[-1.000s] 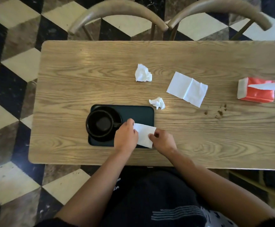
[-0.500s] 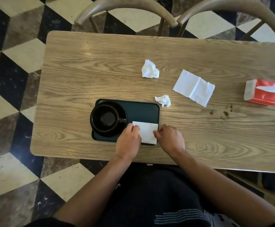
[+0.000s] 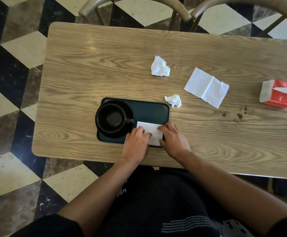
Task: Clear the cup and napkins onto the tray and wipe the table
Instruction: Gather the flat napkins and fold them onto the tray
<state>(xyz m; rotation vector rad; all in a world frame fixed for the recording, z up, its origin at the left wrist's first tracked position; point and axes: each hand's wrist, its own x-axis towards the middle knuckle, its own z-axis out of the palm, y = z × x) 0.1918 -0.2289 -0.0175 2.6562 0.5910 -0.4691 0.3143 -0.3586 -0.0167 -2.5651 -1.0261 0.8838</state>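
Bare forearms, no watch or rings showing on left hand (image 3: 136, 144) or right hand (image 3: 174, 141). Short black sleeves ending near the elbows. Black top with a small white mark high on the chest and pale grey stripes lower down. Patterned black-and-white fabric beneath.

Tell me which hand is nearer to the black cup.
Left. The left hand lies just below and right of the black cup, near its handle; the right hand lies farther right, beyond the folded napkin.
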